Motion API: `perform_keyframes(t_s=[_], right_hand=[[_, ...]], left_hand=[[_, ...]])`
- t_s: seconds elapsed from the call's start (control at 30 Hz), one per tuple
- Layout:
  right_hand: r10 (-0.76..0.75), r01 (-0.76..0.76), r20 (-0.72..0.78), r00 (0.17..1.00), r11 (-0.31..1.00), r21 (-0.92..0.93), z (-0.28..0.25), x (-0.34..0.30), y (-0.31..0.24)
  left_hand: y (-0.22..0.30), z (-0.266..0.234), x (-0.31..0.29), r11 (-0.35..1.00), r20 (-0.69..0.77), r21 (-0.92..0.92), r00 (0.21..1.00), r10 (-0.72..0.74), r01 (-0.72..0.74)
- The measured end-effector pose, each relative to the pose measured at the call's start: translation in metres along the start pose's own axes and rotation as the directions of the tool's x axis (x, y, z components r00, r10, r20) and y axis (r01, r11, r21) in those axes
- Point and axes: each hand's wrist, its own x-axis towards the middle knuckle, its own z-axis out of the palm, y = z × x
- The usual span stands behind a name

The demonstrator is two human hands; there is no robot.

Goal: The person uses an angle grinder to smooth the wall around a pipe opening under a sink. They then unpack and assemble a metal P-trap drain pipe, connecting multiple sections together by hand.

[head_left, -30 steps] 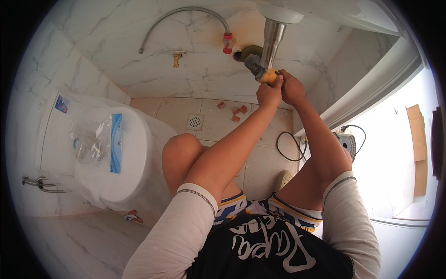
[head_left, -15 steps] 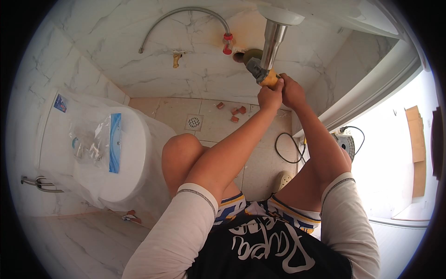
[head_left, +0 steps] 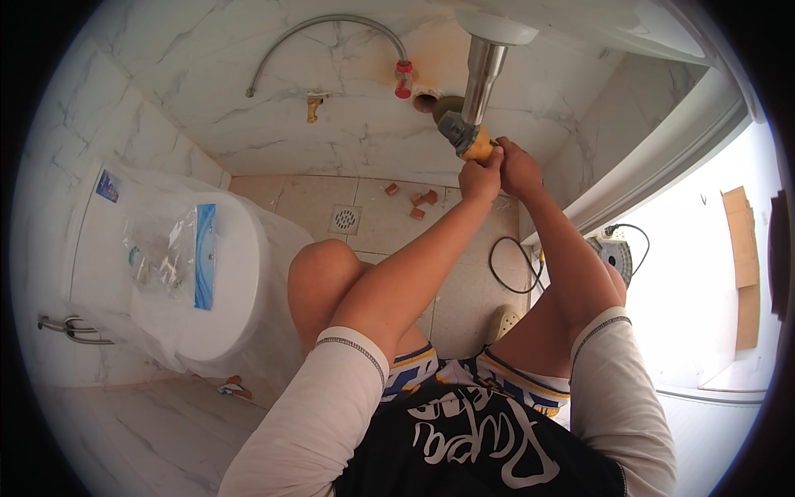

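I note the plastic-wrapped white toilet (head_left: 195, 290) at left on the tiled floor (head_left: 389, 219), well apart from the work. Metal drain pipe (head_left: 483, 70) hangs from the white basin (head_left: 505, 29) by the marble wall. Left hand (head_left: 480, 178) and right hand (head_left: 517, 166) are side by side, both clenched on the yellow fitting (head_left: 479, 147) at the pipe's lower end.
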Motion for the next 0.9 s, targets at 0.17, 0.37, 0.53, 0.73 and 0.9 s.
perform_keyframes(t_s=[0.17,0.37,0.53,0.73,0.9], right_hand=[[-0.003,0.003,0.023,1.0,1.0,-0.001,0.002,0.0,0.0],[-0.013,0.014,0.036,0.999,1.0,-0.01,0.007,-0.001,-0.001],[-0.002,0.003,0.065,0.998,1.0,-0.004,0.012,-0.002,-0.001],[-0.047,0.049,0.064,0.997,0.998,-0.039,0.017,-0.006,-0.001],[-0.092,0.094,0.038,0.995,0.993,-0.065,0.015,-0.007,-0.007]], left_hand=[[-0.011,0.004,0.007,0.998,0.049,-0.027,0.998,-0.051,0.052],[-0.024,0.008,0.013,0.995,0.044,-0.074,0.997,-0.058,0.061],[-0.032,0.008,0.016,0.99,0.06,-0.113,0.995,-0.08,0.086],[-0.037,0.005,0.011,0.99,0.06,-0.065,0.991,-0.124,0.127],[-0.028,-0.003,-0.002,0.993,0.013,-0.082,0.996,-0.088,0.089]])
